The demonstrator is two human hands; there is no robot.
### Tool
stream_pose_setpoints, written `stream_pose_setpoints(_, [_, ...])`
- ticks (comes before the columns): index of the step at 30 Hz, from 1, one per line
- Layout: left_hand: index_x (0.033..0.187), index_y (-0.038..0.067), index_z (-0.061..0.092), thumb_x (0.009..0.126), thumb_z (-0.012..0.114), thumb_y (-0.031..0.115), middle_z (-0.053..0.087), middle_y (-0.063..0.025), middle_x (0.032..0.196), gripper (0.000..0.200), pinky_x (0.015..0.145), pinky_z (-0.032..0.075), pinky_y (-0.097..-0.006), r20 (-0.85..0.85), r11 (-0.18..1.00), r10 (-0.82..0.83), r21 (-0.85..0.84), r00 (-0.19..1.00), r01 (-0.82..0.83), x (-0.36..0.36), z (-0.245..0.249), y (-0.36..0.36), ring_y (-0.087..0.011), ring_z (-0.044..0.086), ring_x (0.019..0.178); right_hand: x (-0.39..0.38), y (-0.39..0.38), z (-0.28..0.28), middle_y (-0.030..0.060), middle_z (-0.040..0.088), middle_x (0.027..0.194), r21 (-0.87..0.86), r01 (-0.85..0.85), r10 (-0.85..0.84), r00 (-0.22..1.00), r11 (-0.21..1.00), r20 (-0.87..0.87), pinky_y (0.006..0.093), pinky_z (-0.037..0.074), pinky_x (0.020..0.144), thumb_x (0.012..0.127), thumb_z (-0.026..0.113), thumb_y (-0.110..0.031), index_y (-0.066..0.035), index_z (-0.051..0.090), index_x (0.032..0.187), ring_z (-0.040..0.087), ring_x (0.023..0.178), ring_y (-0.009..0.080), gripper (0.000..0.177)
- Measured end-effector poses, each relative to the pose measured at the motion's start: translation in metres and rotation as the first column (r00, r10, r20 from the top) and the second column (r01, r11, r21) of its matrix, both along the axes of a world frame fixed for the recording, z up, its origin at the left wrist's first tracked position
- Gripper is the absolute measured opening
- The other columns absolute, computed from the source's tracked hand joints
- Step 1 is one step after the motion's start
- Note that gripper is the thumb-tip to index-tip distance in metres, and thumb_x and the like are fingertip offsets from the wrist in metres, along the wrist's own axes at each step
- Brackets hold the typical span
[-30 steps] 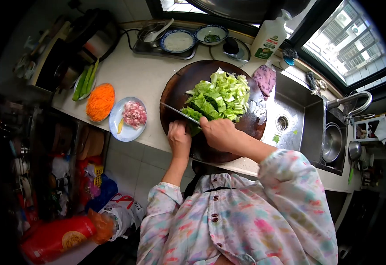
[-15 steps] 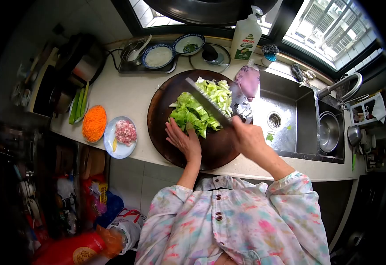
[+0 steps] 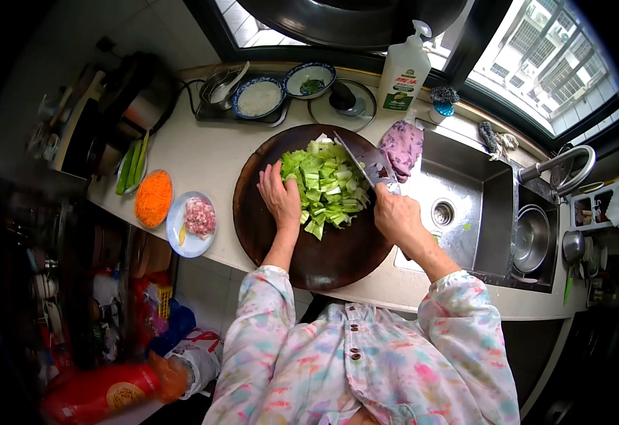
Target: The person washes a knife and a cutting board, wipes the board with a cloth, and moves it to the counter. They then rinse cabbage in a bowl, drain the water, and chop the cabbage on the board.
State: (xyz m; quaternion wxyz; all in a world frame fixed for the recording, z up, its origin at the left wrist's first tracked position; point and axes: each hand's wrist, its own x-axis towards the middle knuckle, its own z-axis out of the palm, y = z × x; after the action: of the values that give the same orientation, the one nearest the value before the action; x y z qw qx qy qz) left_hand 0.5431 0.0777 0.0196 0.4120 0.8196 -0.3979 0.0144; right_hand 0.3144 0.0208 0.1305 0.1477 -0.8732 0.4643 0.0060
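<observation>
A heap of chopped leafy greens (image 3: 325, 188) lies on a round, dark wooden chopping board (image 3: 309, 263). Against the heap's left side rests my left hand (image 3: 281, 198), its fingers stretched out and touching the leaves. My right hand (image 3: 400, 218) is wrapped round the handle of a cleaver (image 3: 367, 159). The cleaver's wide blade is tilted along the right side of the heap, its face turned partly up. The blade's lower edge is hard to make out against the board.
Left of the board stand a plate of minced meat (image 3: 199, 217), shredded carrot (image 3: 153, 200) and green vegetables (image 3: 133, 164). Two patterned bowls (image 3: 259, 98) and a glass lid (image 3: 361, 122) sit behind. A pink cloth (image 3: 402, 147) lies beside the sink (image 3: 458, 166); a pump bottle (image 3: 403, 71) stands near the window.
The cleaver has moved from across the top of the greens to their right side, its blade turned. My left hand has shifted up and left along the heap, which is now more gathered.
</observation>
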Motion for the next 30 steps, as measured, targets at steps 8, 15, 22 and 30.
stream_pose_setpoints(8, [0.135, 0.011, 0.039, 0.081, 0.057, 0.025, 0.037, -0.0160, 0.141, 0.059, 0.104, 0.017, -0.0599, 0.000, 0.996, -0.073, -0.045, 0.997, 0.073, -0.001, 0.032, 0.023, -0.0404, 0.025, 0.133, -0.055, 0.006, -0.019, 0.0039, 0.050, 0.059, 0.730, 0.069, -0.577, 0.665, 0.680, 0.474, 0.0258, 0.042, 0.038, 0.086, 0.046, -0.013, -0.001, 0.051, 0.098, 0.051, 0.047, 0.0121, 0.018])
stream_pose_setpoints(15, [0.124, 0.001, 0.047, 0.081, 0.049, 0.005, 0.052, -0.0193, 0.124, 0.043, 0.106, 0.027, -0.0507, 0.091, 0.959, -0.121, -0.247, 0.988, 0.140, -0.015, 0.054, 0.035, -0.0378, 0.041, 0.124, -0.049, 0.040, -0.066, 0.0106, 0.056, 0.063, 0.705, 0.065, -0.606, 0.571, 0.706, 0.554, 0.0292, 0.047, 0.040, 0.089, 0.053, -0.024, 0.001, 0.050, 0.092, 0.054, 0.042, 0.0183, 0.026])
stream_pose_setpoints(22, [0.115, 0.001, 0.053, 0.077, 0.050, -0.005, 0.058, -0.0190, 0.112, 0.039, 0.094, 0.044, -0.0411, 0.223, 0.834, -0.305, -0.408, 0.926, 0.373, -0.028, 0.101, 0.040, -0.0360, 0.052, 0.111, -0.024, 0.057, -0.030, 0.0147, 0.060, 0.058, 0.309, 0.466, -0.479, 0.877, 0.829, -0.037, 0.0400, 0.049, 0.062, 0.083, 0.053, -0.051, 0.003, 0.055, 0.077, 0.062, 0.052, 0.0285, 0.054])
stream_pose_setpoints(30, [0.121, 0.005, 0.053, 0.076, 0.050, -0.004, 0.066, -0.0103, 0.098, 0.045, 0.094, 0.040, -0.0453, 0.215, 0.849, -0.486, -0.114, 0.847, 0.516, 0.010, 0.098, 0.069, -0.0342, 0.050, 0.116, -0.008, 0.088, -0.040, 0.0236, 0.063, 0.075, -0.125, 0.444, -0.456, 0.886, 0.887, -0.088, 0.0492, 0.045, 0.068, 0.088, 0.048, -0.050, -0.002, 0.052, 0.089, 0.060, 0.075, 0.0421, 0.048])
